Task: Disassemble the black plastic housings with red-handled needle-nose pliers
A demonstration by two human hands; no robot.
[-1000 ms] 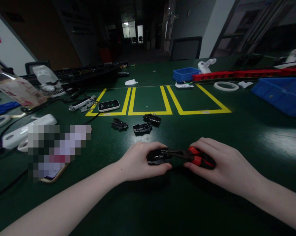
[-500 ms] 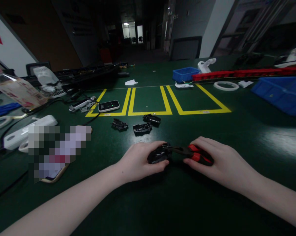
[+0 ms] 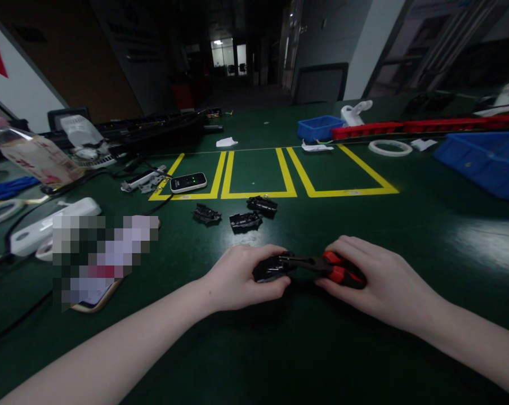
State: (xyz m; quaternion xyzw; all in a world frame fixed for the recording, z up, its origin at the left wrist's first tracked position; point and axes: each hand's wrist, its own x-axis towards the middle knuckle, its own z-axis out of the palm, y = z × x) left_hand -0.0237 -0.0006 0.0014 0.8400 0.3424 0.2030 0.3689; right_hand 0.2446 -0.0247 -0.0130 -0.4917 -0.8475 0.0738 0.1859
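Note:
Between its thumb and fingers my left hand (image 3: 241,281) grips a black plastic part (image 3: 269,269), glossy on its near side. My right hand (image 3: 373,275) is closed around the red and black handles of a pair of pliers (image 3: 317,263). The slim dark jaws point left and meet the right end of the plastic part; whether they pinch it I cannot tell. Just beyond my hands lie three similar black parts: one at the left (image 3: 206,214), one in the middle (image 3: 245,221) and one behind it (image 3: 262,206).
Yellow tape outlines (image 3: 258,195) mark the green table. A small black-faced device (image 3: 188,182) sits on the left outline. Further left are a phone (image 3: 111,264), a white power strip (image 3: 56,225) and a bottle (image 3: 39,154). Blue bins (image 3: 486,163) and a tape roll (image 3: 390,148) stand right.
The pliers' handles have tilted slightly lower, with the jaws still at the black part's right end. My left hand keeps its grip, and the loose parts lie as before.

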